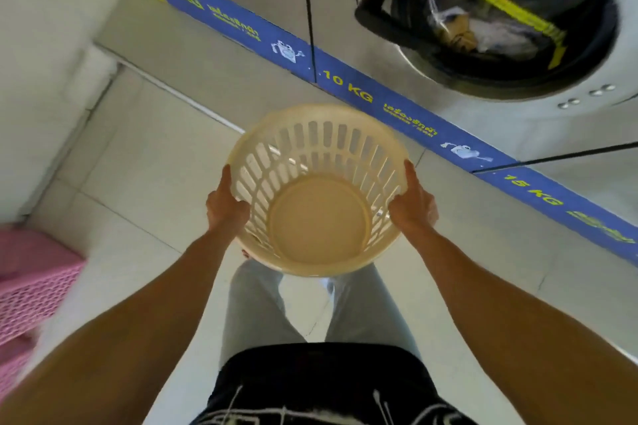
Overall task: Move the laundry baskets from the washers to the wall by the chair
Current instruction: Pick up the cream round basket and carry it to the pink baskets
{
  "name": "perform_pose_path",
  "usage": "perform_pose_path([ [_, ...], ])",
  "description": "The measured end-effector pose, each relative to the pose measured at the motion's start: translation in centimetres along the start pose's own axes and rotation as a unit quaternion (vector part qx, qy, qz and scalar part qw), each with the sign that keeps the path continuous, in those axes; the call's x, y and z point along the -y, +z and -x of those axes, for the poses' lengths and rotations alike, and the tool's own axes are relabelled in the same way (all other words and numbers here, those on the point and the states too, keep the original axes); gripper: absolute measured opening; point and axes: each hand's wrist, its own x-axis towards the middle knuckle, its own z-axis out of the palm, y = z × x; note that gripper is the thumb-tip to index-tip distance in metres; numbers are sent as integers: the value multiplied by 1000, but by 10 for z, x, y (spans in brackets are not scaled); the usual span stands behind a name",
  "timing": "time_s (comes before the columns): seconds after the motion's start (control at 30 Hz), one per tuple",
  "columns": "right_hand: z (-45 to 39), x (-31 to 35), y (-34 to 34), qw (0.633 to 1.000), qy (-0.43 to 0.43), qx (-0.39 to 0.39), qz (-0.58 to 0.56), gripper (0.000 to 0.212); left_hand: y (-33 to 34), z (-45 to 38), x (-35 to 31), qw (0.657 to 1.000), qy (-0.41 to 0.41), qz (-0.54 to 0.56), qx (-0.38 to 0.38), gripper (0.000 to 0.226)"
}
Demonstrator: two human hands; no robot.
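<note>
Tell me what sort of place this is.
Most likely a self-service laundromat: a row of front-loading washers with blue capacity bands reading 10 KG and 15 KG, one drum holding clothes, and an empty cream laundry basket.

Single head-worn camera looked steeply down, close over the floor; washers ran toward two o'clock.

1. Pale floor tiles with thin grout lines fill the near and middle ground.
2. A plain light wall stands at the left.
3. Steel washers line the far right, above a blue band (yellow "10 KG" and "15 KG" lettering).
4. One round door shows clothes behind the glass.
</note>
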Motion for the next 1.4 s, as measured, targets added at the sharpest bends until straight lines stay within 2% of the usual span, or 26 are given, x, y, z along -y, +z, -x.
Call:
perform_pose_path([
  [0.2,47,75,0,996,-76,-26,25,76,-59,18,69,996,-15,91,10,90],
  [0.33,76,130,7,986,-147,-30,76,78,-100,33,108,985,-34,167,-16,90],
  [0.57,133,233,34,958,-266,-46,95,73,-161,33,188,959,-74,264,-69,96],
  [0.83,199,341,97,920,-372,-42,119,75,-224,27,292,932,-150,307,-120,102],
  [0.97,222,389,133,901,-416,-34,119,75,-251,20,337,917,-159,330,-156,103],
  [1.13,246,449,173,875,-464,-25,136,64,-278,4,383,896,-187,354,-193,102],
  [1.4,248,570,244,833,-524,25,174,57,-313,-52,434,855,-270,397,-195,96],
])
